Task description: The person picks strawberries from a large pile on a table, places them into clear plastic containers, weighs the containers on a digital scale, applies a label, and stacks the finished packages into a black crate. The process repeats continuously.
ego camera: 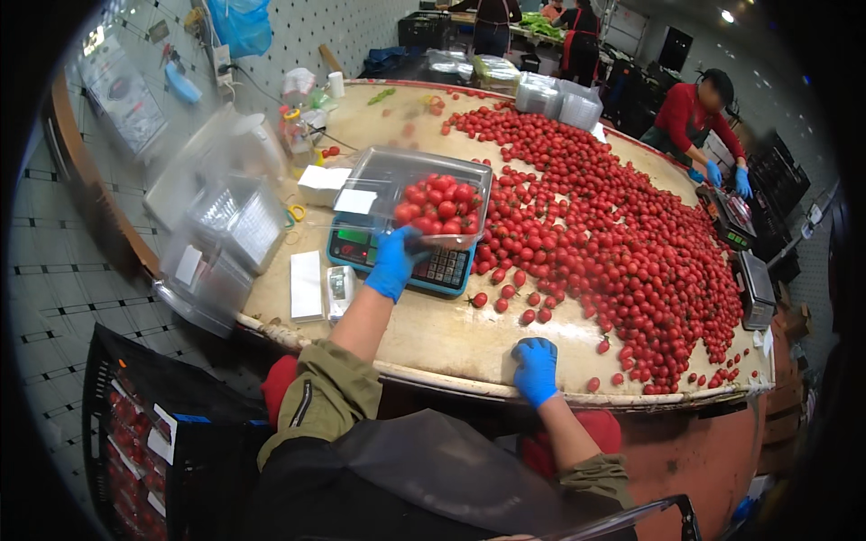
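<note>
My left hand [394, 262], in a blue glove, grips the near edge of a clear plastic clamshell box [477, 226] filled with cherry tomatoes [440, 203]. The box's lid is open toward the left and bears a white label [355, 201]. Beneath it is a blue-edged digital scale [443, 274] with a lit green display; whether the box rests on its pan or hangs just above, I cannot tell. My right hand [536, 368], gloved in blue too, rests at the table's front edge with fingers curled and nothing visible in them. Several loose tomatoes [528, 316] lie beyond it.
A large heap of tomatoes [609, 250] spreads over the table [433, 338]. Stacked clear boxes [237, 223] stand at left, near white labels [306, 284] and scissors [295, 215]. A black crate [216, 433] sits below. A co-worker [697, 122] works at the far right.
</note>
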The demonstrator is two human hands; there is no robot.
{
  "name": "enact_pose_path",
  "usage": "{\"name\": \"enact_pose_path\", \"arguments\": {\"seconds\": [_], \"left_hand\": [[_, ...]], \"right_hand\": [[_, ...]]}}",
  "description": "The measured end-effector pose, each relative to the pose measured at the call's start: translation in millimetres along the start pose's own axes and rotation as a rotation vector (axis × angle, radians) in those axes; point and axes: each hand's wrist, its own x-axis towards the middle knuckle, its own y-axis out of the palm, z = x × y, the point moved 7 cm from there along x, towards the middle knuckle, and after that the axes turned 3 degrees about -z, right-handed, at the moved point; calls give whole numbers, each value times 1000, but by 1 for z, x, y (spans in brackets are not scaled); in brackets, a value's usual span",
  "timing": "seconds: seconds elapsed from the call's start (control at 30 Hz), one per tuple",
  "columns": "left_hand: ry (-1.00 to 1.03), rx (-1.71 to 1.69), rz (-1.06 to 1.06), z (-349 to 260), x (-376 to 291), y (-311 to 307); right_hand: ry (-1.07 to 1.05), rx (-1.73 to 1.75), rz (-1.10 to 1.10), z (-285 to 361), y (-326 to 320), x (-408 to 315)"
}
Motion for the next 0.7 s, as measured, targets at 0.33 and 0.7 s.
{"name": "enact_pose_path", "arguments": {"seconds": [0.33,0.7], "left_hand": [[-343,-155,93,11,-130,-47],[-566,325,296,51,-155,-37]], "right_hand": [[473,634,-254,-20,-22,28],[942,1089,172,12,6,-28]]}}
